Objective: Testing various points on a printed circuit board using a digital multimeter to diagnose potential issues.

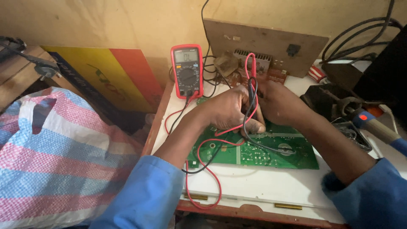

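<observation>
Far left: striped woven bag point(51, 157); red multimeter point(186, 71) stands upper centre on the white counter point(263, 184). Mid-frame, green circuit board point(258, 148) lies flat on the counter; left hand point(229, 108) over it, fingers curled tight on the red and black probe leads point(250, 91). Right hand point(282, 101) touches the left, fingers hidden, grip unclear; blue-handled soldering iron point(375, 125) far right.

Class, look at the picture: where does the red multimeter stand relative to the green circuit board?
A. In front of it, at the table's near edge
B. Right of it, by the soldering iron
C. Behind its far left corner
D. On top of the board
C: the multimeter stands propped up beyond the board's far left corner, past the left hand.
</observation>
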